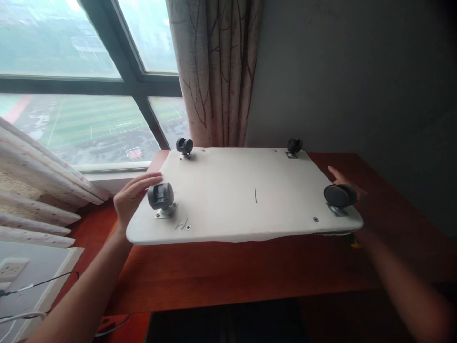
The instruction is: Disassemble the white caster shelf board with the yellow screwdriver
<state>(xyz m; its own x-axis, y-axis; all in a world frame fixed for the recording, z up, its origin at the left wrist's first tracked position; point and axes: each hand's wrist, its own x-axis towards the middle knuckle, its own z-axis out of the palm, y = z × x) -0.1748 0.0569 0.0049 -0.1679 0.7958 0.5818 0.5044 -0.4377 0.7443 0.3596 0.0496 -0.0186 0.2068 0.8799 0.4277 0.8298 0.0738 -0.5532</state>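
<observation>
A white board (243,190) lies upside down on a reddish wooden desk (228,271), with a black caster wheel near each corner: near left (161,196), far left (184,146), far right (294,145), near right (340,196). My left hand (134,195) grips the board's left edge beside the near left wheel. On the opposite edge my right hand (348,190) holds the board behind the near right wheel, partly hidden by it. The board's near edge seems raised a little off the desk.
A grey wall (357,71) stands behind the desk, a patterned curtain (217,71) hangs at the back, and a large window (78,71) fills the left. A wall socket (10,269) with cables sits at the lower left.
</observation>
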